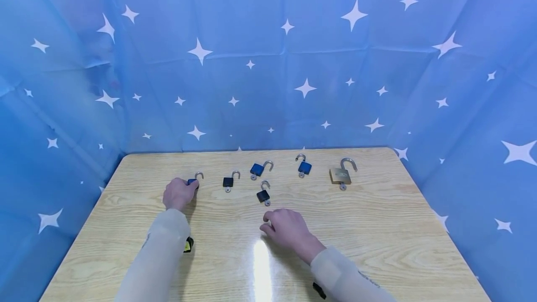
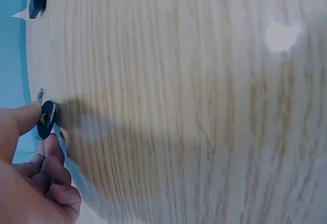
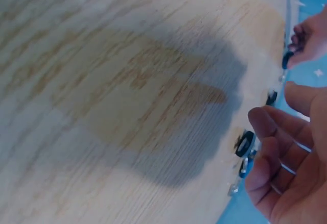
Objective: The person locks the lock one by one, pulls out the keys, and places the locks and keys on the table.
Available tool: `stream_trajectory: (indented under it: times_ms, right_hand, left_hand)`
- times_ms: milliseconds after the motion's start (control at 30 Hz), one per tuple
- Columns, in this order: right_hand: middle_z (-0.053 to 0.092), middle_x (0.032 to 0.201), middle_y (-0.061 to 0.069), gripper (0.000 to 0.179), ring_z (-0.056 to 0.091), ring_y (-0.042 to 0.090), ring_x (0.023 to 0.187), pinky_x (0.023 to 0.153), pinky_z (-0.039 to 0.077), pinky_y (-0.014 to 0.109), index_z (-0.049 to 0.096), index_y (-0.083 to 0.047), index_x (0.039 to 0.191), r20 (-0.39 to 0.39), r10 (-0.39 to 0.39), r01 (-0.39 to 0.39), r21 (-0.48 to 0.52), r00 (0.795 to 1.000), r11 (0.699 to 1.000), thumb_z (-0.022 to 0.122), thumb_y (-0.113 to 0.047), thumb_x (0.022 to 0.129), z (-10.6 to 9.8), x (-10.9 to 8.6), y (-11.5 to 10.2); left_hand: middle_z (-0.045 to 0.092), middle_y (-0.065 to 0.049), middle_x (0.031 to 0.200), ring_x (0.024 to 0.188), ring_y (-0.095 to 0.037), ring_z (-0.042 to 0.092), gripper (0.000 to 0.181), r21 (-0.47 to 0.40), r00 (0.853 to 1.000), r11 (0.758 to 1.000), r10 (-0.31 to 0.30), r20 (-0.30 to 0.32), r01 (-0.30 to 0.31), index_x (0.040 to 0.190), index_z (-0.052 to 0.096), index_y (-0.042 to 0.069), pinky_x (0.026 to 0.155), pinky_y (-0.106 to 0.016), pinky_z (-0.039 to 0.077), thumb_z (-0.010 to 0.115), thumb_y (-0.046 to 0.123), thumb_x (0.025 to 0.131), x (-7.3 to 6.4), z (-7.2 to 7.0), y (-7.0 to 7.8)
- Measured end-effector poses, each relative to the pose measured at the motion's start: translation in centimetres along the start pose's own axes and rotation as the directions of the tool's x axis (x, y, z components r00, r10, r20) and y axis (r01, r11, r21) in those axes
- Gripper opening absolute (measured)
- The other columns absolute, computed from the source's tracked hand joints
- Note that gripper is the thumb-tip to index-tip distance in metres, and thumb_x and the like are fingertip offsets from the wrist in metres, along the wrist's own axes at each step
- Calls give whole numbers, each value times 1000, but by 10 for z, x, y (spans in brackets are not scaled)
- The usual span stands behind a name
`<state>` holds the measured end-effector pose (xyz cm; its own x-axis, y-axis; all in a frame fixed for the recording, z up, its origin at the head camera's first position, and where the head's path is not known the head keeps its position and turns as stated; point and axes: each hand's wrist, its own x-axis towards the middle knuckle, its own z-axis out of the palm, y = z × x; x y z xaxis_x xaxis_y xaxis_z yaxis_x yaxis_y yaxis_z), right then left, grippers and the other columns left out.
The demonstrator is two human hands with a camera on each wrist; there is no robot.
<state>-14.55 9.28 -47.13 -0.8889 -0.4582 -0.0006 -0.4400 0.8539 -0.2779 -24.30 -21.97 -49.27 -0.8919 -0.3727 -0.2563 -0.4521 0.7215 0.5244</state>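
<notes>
At the far left of the table, my left hand pinches a small dark blue padlock between thumb and fingers. Its shackle is swung out, and in the left wrist view the body of that padlock stands on edge in the grip. My right hand hovers over the middle of the table, fingers loosely bent and holding nothing. Just beyond it lies a small black padlock with its shackle released and a key in it. Another black padlock, similarly unlocked, lies to the right of my left hand.
Two blue padlocks and a larger brass padlock lie along the back of the wooden table, shackles released, keys inserted. A blue star-patterned curtain rises behind the table and along both sides.
</notes>
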Motion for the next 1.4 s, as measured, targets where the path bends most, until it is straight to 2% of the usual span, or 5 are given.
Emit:
stream_trajectory:
  times_ms: [267, 433, 567, 733, 1400]
  right_hand:
    - [70, 80, -8, 20, 60, 7, 66, 57, 48, 27, 71, -19, 100, -13, -35, 35, -16, 999, 999, 64, -36, 93, 4, -6, 0]
    - [69, 81, -8, 20, 60, 7, 68, 59, 48, 27, 70, -20, 99, -14, -34, 34, -24, 999, 999, 63, -37, 93, 6, -8, 2]
    - [68, 81, -8, 20, 60, 7, 68, 59, 48, 27, 70, -20, 101, 1, -16, 16, -17, 1000, 1000, 62, -37, 94, 5, -7, 2]
    - [68, 80, -8, 23, 59, 7, 68, 59, 47, 27, 70, -20, 103, 16, -2, 2, -23, 1000, 1000, 61, -38, 94, 5, -6, 3]
    - [62, 75, -8, 22, 51, 4, 64, 56, 42, 24, 71, -16, 106, -41, 38, -37, 27, 998, 999, 68, -31, 90, -9, -11, 16]
  left_hand:
    - [49, 4, 54, 54, -17, 45, 41, -53, 1000, 998, 18, -7, -18, 67, 58, 12, 49, -29, 32, 61, 44, 93, -2, 2, -2]
    - [68, -8, 89, 65, -17, 52, 41, -112, 998, 993, 53, 23, -50, 107, 69, 6, 52, -28, 36, 60, 43, 94, -6, 0, 2]
    - [66, -18, 118, 85, -23, 60, 48, -173, 994, 982, 86, 66, -74, 120, 64, 4, 59, -28, 43, 59, 44, 95, -14, -1, 8]
    - [58, -21, 131, 110, -31, 57, 54, -263, 984, 961, 121, 130, -83, 128, 57, 0, 76, -32, 47, 59, 44, 95, -28, 1, 15]
    - [67, -9, 97, 86, -20, 60, 41, -466, 936, 873, 274, 220, -146, 116, 60, 2, 68, -29, 45, 67, 35, 92, -84, 33, 41]
